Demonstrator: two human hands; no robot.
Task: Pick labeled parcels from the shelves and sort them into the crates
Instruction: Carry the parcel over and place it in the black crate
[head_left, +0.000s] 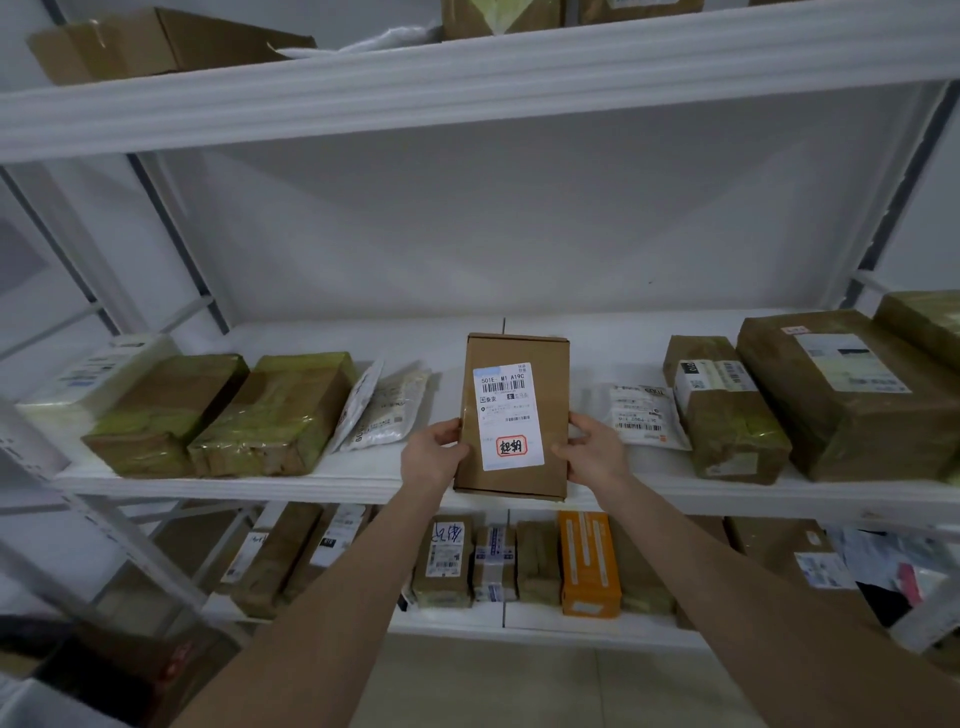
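Note:
A flat brown cardboard parcel (514, 415) with a white shipping label and a red-framed stamp is held up in front of the middle shelf (363, 483), its label facing me. My left hand (432, 454) grips its left edge and my right hand (595, 448) grips its right edge, thumbs on the front. Both forearms reach up from below. No crate is clearly in view.
Taped brown boxes (270, 415) and white mailer bags (382, 408) lie left on the middle shelf; a white bag (644, 415) and larger boxes (852, 389) lie right. The lower shelf holds several parcels, among them an orange box (589, 564). More boxes sit on the top shelf.

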